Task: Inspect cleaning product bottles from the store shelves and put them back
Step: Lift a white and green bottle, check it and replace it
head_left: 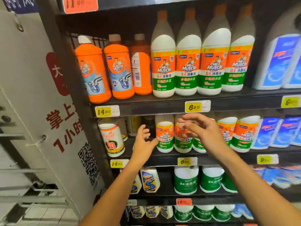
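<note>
Head view: both my hands are up at the second shelf, empty, fingers loose and spread. The white Mr Muscle bottle stands upright at the left end of its row, long axis vertical, directly between my hands. My left hand is just beside its left side, not clearly touching. My right hand hovers in front of the neighbouring bottles, palm down. Left is nearer, so it likely grabs first.
</note>
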`<state>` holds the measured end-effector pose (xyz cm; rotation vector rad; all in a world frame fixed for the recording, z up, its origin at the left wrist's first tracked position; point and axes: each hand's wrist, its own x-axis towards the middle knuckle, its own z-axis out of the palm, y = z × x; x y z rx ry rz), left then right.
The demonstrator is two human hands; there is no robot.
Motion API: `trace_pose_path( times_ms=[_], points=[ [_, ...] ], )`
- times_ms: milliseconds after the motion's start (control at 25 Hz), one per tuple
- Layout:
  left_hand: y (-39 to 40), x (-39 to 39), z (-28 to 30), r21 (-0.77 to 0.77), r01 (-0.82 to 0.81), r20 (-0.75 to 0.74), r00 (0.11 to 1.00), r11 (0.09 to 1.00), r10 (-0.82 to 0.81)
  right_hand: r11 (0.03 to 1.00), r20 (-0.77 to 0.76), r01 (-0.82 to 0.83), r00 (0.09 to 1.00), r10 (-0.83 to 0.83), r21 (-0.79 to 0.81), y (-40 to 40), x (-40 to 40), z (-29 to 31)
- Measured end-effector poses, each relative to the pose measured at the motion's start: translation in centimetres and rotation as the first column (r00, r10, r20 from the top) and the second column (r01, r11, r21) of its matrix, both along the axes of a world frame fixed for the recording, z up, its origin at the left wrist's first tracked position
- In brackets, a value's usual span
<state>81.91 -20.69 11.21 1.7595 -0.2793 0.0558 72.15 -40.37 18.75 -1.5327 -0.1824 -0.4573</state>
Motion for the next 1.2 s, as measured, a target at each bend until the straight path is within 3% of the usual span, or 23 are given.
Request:
trace_pose_path(
  times_ms=[120,240,480,720,920,1040,1200],
  points=[
    [-1.9,2.8,-0.9,0.151,0.111,-0.105,0.990,0.982,-0.096,0.996,-0.118,0.003,0.993,0.007,0.085,-1.1,-0.4,-2.6],
    [-2.7,4.8,-1.9,0.245,0.168,-0.118,0.983,0.955,-0.143,0.991,-0.199,0.046,0.980,-0.020,0.127,-2.3,-0.7,-4.7],
    [-3.2,5.3,-2.6,0.099,0.121,-0.132,0.985,0.988,-0.108,0.986,-0.279,0.065,0.960,-0.019,0.156,-4.1,-1.0,-6.1],
    [-2.0,0.4,-2.1,0.032,0.059,-0.086,0.995,0.998,-0.056,0.986,-0.304,0.048,0.953,0.003,0.159,-4.5,-1.5,-5.9],
    [-0.3,-5.4,-2.6,-0.043,0.064,-0.265,0.961,0.997,-0.073,0.993,-0.269,-0.058,0.959,0.084,0.101,-2.5,-1.1,-6.3],
    [0.2,-9.7,-3.7,-0.079,0.071,-0.343,0.935,0.994,-0.094,0.991,-0.350,-0.116,0.927,0.134,0.072,-1.1,-0.6,-7.5],
    [0.1,-14.0,-4.1,-0.006,0.233,-0.352,0.910,0.972,-0.220,0.915,-0.447,-0.258,0.810,0.380,0.310,1.3,-0.5,-8.8]
  ],
)
